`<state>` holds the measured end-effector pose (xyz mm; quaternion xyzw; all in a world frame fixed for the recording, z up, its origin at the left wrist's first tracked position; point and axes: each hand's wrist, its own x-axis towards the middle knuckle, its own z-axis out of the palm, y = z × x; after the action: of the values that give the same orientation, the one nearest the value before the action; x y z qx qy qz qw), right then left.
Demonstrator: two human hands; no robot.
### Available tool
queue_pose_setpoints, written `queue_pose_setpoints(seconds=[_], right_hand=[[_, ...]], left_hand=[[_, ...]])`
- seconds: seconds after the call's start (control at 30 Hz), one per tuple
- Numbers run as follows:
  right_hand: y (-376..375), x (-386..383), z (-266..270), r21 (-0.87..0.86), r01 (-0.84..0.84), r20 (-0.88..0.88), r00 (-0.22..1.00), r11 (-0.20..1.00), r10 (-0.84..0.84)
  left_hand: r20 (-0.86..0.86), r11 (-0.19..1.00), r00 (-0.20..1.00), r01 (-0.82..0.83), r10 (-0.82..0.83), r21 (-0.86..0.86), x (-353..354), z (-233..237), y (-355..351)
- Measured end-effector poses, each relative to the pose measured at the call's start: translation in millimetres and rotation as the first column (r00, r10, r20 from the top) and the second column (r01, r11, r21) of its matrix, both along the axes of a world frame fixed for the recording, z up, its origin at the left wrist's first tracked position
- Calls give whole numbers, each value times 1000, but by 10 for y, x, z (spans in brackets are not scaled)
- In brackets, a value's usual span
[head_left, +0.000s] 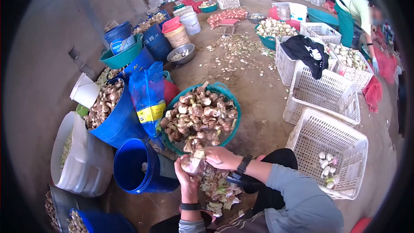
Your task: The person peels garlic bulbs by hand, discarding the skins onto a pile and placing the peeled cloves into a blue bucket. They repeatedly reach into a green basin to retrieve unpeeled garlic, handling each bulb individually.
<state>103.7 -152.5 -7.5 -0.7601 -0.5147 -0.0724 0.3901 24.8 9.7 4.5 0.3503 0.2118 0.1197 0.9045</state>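
Note:
My left hand [187,182] is wrapped round a garlic bulb [192,165] with pale, purplish skin and loose outer layers. My right hand [222,158] closes on the bulb's papery skin from the right; its fingertips are partly hidden. Just beyond both hands, a green tub [236,123] is heaped with brown, unpeeled garlic bulbs [200,112]. Below the hands, torn garlic skins [217,190] lie in a pile on the floor.
On the left stand a blue bucket [118,168], a blue barrel of bulbs [116,125] and a blue mesh bag [148,95]. A white crate [302,146] with several peeled bulbs [328,168] is at right. Another person [355,13] bends over crates behind it.

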Motion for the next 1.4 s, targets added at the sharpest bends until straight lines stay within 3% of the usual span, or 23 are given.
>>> queue_pose_setpoints(seconds=[0.1, 0.13, 0.17, 0.2, 0.27, 0.3, 0.33, 0.4, 0.43, 0.5, 0.6, 0.63, 0.67, 0.7, 0.73, 0.8, 0.87, 0.93, 1.0, 1.13, 1.2, 1.33, 1.4], right_hand=[[104, 0, -24, 232, -38, -27, 999, 972, 46], [111, -34, 31, 202, -32, -509, 851, 979, 132], [110, -54, 71, 170, -42, -860, 481, 985, 169], [143, -50, -31, 169, -41, -859, 484, 985, 168], [242, -40, -333, 434, 138, -899, -2, 890, 439], [276, -173, -227, 427, 286, -885, -62, 858, 461], [189, -293, 139, 424, 238, -887, -83, 874, 454], [170, -300, -25, 273, 83, -910, 345, 959, 229], [101, -235, -29, 168, 83, -329, 944, 982, -23], [70, -149, -82, 161, 102, -165, 983, 982, -75], [276, -17, -213, 331, 13, -195, 979, 944, 54], [313, -39, -246, 404, 25, -604, 758, 914, 246], [345, -57, -281, 459, 71, -844, 345, 885, 410], [315, -85, -239, 490, 136, -871, 121, 861, 477], [196, -124, -83, 398, 114, -914, 132, 910, 383], [125, -208, 175, 354, 142, -935, 39, 925, 352], [125, -157, 41, 346, 171, -937, 18, 922, 348], [144, -164, 32, 391, 87, -905, -147, 916, 400], [185, -190, 156, 499, 178, -865, 39, 848, 501], [220, -209, 78, 548, 44, -772, 413, 835, 484], [299, -208, -88, 597, 65, -779, 286, 800, 558], [47, -26, 280, 483, 496, -700, -276, 721, 659], [57, -19, 193, 551, 381, -682, -306, 742, 664]], left_hand=[[-61, 979, 989, 122, -134, -163, 13, -21, 59], [-56, 979, 989, 124, -134, -163, 19, 20, 34], [-47, 990, 995, 85, -91, -109, 18, 63, -7], [-38, 997, 998, 47, -49, -54, -13, 141, -74], [135, 983, 989, -86, 64, 163, -90, 166, -257], [203, 790, 976, -189, 83, 583, -117, 38, -296], [273, 418, 959, -277, 72, 865, -134, -63, -330], [284, 726, 938, -336, 199, 600, -178, -35, -398], [203, 863, 958, -271, 201, 426, -136, -73, -314], [32, 985, 997, -80, 76, 153, -145, -12, -169], [-36, 983, 996, 87, -82, 163, -168, 109, -17], [-34, 962, 997, 79, -73, 260, -182, 93, -45], [-32, 932, 997, 72, -64, 355, -200, 62, -115], [85, 868, 994, 14, -64, 496, -287, 265, -307], [311, 554, 950, -262, 5, 790, -244, 225, -387], [285, 296, 958, -261, -40, 919, -263, 232, -297], [245, 603, 969, -208, 22, 770, -275, 339, -276], [172, 983, 972, 139, -158, 117, -189, 226, 39], [-88, 969, 978, 202, -191, 139, -189, 234, 7], [-68, 871, 983, 184, -172, 456, -214, 64, -168], [-134, 845, 988, 138, -79, 517, -217, -148, -91], [238, 890, 887, 307, -396, 335, -309, -107, 15], [143, 875, 937, 234, -320, 425, -272, -157, -42]])
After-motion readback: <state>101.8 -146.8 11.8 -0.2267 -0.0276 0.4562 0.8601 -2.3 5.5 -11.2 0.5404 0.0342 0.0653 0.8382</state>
